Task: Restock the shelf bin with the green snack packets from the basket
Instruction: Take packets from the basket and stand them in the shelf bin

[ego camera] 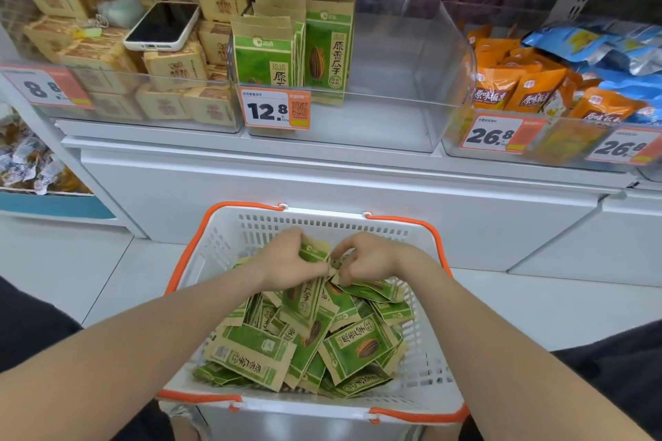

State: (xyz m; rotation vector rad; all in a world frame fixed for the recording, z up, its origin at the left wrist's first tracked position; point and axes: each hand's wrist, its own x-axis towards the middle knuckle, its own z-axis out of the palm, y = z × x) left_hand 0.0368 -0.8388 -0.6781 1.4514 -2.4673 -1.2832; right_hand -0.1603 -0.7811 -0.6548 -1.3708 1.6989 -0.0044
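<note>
A white basket [222,247] with orange handles sits low in front of me, heaped with several loose green snack packets [315,340]. Both of my hands are down inside it at the far end. My left hand [283,261] grips a bunch of green packets [315,252], fingers curled round them. My right hand [365,256] pinches packets right beside it, the two hands almost touching. On the shelf above, the clear bin [412,89] with the 12.8 price tag holds upright green packets [327,46] at its left side only; its right part is bare.
A phone [163,25] lies on tan boxed snacks [172,68] in the left bin. Orange and blue bags [537,82] fill the right bin. White cabinet fronts [322,183] stand between shelf and basket. Dark clothing shows at both lower corners.
</note>
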